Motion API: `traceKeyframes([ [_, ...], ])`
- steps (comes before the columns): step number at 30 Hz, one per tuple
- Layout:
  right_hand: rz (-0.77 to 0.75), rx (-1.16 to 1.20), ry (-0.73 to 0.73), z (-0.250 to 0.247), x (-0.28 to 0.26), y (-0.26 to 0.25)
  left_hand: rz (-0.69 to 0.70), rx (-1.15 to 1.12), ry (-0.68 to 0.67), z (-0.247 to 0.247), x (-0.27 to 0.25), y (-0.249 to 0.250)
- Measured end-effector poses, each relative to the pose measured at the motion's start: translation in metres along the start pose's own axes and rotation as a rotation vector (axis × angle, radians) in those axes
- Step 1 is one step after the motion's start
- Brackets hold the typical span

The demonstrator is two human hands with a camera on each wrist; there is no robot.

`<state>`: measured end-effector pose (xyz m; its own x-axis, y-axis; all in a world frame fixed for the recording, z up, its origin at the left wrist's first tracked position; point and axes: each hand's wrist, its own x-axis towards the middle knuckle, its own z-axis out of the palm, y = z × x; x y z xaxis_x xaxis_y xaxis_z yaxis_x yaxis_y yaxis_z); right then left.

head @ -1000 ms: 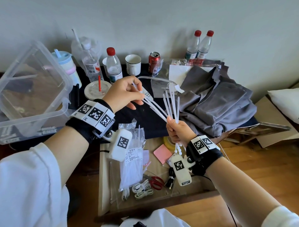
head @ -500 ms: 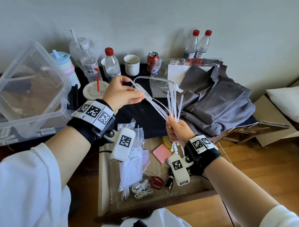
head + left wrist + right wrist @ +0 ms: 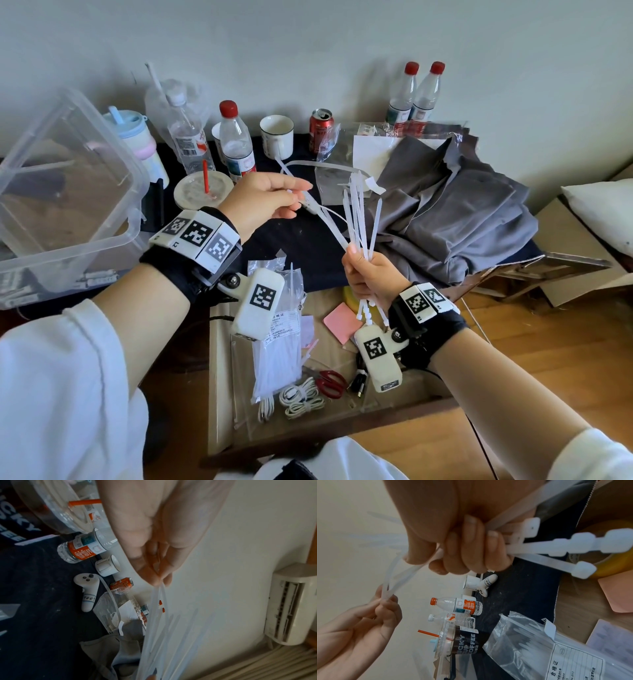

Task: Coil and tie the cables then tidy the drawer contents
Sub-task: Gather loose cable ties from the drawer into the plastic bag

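My right hand grips a bunch of white zip ties upright above the open drawer; their heads stick out below my curled fingers. My left hand pinches the thin ends of a few ties up and to the left of the bunch. In the drawer lie coiled white cables, a plastic bag of zip ties and red-handled scissors.
A clear plastic box stands at the left. Bottles, a mug, a can and a lidded cup crowd the dark table. Grey cloth lies to the right. Pink sticky notes and yellow tape sit in the drawer.
My left hand has turned and drawn a few tie ends down and leftward from the bunch. The right hand has stayed almost in place with its bunch.
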<state>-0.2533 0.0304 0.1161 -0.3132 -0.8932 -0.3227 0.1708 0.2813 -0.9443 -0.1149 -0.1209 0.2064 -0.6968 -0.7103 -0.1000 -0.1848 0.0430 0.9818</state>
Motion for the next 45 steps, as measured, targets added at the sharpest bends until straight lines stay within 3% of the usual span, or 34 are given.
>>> traceKeyframes([
  [5,-0.002,0.008,-0.052,0.003,-0.002,-0.002,0.019,0.125,-0.098,0.004,-0.004,-0.002],
  [10,0.028,-0.030,-0.050,0.000,-0.006,-0.001,0.160,0.155,0.122,-0.004,0.003,0.005],
  [14,0.045,0.034,-0.003,-0.006,-0.008,0.006,0.188,0.027,0.290,-0.016,0.010,0.009],
  [16,0.031,0.107,0.022,-0.008,-0.007,0.008,0.159,-0.100,0.332,-0.018,0.010,0.007],
  [19,-0.011,0.232,0.030,-0.007,-0.005,0.002,0.067,-0.304,0.292,-0.011,0.004,0.001],
  [21,-0.042,0.301,0.050,-0.004,-0.003,-0.004,0.046,-0.359,0.281,-0.004,0.001,-0.002],
  [26,-0.040,0.303,0.158,-0.008,0.000,-0.004,0.075,-0.448,0.403,-0.009,0.002,0.002],
  [29,-0.046,0.334,0.158,-0.006,0.002,-0.005,-0.009,-0.563,0.317,-0.003,-0.002,-0.002],
  [34,-0.178,0.465,0.135,0.013,0.008,-0.024,-0.237,-0.559,0.174,0.034,-0.019,-0.026],
  [37,-0.203,0.425,0.132,0.018,0.009,-0.033,-0.289,-0.537,0.171,0.045,-0.023,-0.037],
  [42,-0.119,0.438,0.075,0.013,0.011,-0.038,-0.390,-0.633,0.227,0.041,-0.023,-0.044],
  [45,-0.165,0.349,0.062,0.015,0.012,-0.036,-0.394,-0.635,0.221,0.038,-0.022,-0.045],
])
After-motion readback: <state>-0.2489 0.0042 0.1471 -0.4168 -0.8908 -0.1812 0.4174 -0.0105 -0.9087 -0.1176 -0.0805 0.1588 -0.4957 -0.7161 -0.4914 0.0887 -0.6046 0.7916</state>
